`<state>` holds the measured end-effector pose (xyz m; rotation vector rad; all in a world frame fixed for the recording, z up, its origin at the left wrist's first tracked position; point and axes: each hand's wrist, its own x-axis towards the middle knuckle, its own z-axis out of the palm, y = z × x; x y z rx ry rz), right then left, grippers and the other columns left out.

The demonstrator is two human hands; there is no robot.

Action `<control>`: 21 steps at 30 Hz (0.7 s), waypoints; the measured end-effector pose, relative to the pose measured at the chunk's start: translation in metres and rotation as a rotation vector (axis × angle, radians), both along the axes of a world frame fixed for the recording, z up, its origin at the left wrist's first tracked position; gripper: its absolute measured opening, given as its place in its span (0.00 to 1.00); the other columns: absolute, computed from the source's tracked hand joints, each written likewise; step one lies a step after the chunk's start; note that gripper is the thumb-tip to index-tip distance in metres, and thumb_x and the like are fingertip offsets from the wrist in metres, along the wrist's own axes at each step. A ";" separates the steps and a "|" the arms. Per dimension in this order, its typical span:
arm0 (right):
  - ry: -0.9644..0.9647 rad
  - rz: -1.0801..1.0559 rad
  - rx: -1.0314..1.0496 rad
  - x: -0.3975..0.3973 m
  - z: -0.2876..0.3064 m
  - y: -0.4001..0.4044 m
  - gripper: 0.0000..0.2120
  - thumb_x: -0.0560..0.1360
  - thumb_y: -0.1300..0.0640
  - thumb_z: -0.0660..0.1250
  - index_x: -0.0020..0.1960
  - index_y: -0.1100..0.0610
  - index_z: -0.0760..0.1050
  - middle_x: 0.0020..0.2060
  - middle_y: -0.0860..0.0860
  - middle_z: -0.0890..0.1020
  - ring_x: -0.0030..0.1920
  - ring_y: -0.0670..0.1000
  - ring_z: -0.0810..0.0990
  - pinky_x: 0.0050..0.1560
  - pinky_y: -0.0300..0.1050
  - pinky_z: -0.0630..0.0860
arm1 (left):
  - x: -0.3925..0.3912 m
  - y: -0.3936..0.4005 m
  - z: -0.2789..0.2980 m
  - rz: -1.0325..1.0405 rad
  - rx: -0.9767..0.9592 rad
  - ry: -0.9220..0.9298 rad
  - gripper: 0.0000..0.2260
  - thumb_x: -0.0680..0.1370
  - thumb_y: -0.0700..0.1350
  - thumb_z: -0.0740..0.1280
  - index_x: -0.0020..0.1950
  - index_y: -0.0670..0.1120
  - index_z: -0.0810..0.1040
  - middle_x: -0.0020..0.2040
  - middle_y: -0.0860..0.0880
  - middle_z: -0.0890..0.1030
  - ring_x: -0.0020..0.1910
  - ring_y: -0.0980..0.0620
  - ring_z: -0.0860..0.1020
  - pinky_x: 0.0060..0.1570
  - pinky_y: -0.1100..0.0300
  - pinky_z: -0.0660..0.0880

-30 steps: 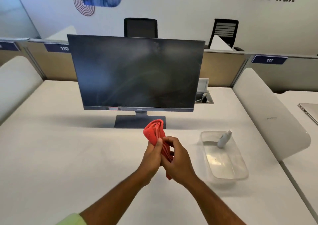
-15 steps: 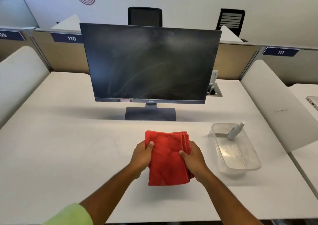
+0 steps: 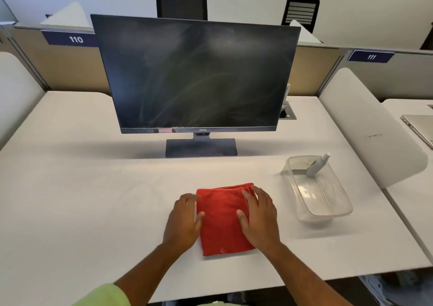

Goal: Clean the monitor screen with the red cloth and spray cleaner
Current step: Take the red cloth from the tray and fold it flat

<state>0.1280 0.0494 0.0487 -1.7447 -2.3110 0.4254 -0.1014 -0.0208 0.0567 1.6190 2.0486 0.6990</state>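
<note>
While the red cloth (image 3: 225, 219) lies folded flat on the desk (image 3: 93, 200), just in front of the monitor's stand (image 3: 201, 146), you have nothing gripped, and that sets up the main risks. The monitor screen (image 3: 196, 76) shows swirling streaks across most of its dark face, so the wiping looks unfinished or not yet started. If you lift the cloth by one edge, the folds will likely fall open and you would wipe with a loose, bunched rag that smears rather than clears. The spray cleaner (image 3: 316, 165) leans tilted against the rim of the clear tub (image 3: 328, 214), off to the right of the monitor's stand and nearer you; a hasty reach could tip it or drag the light tub along the desk. Spraying straight onto the panel from close by could send liquid running to the lower bezel. Pressing hard on the screen could rock the monitor back on its narrow stand.

Your left hand (image 3: 184, 221) is spread open, palm down, with its fingertips touching the cloth's left edge and most of the hand resting on the desk. Your right hand (image 3: 259, 219) is also open and flat, fingers splayed, pressing down on the right half of the cloth. Neither hand holds anything.
</note>
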 end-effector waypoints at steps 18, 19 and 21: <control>0.111 0.052 -0.077 0.014 -0.007 -0.003 0.29 0.87 0.38 0.54 0.85 0.47 0.60 0.86 0.46 0.56 0.87 0.50 0.49 0.87 0.55 0.50 | 0.005 0.024 -0.031 -0.342 -0.140 0.342 0.33 0.82 0.64 0.52 0.83 0.52 0.51 0.84 0.52 0.46 0.82 0.50 0.41 0.78 0.47 0.34; 0.208 0.011 -0.047 0.017 0.004 0.002 0.27 0.87 0.39 0.57 0.83 0.48 0.65 0.85 0.47 0.62 0.86 0.49 0.55 0.86 0.51 0.56 | 0.011 0.033 -0.025 -0.341 -0.125 0.315 0.31 0.83 0.63 0.54 0.83 0.52 0.53 0.84 0.52 0.48 0.83 0.49 0.42 0.78 0.47 0.35; 0.397 -0.057 0.038 0.026 0.027 0.013 0.24 0.85 0.42 0.60 0.76 0.52 0.74 0.78 0.49 0.72 0.80 0.48 0.67 0.80 0.49 0.68 | 0.026 0.052 -0.013 -0.332 -0.109 0.206 0.29 0.83 0.61 0.56 0.82 0.52 0.57 0.84 0.53 0.51 0.83 0.49 0.46 0.80 0.48 0.41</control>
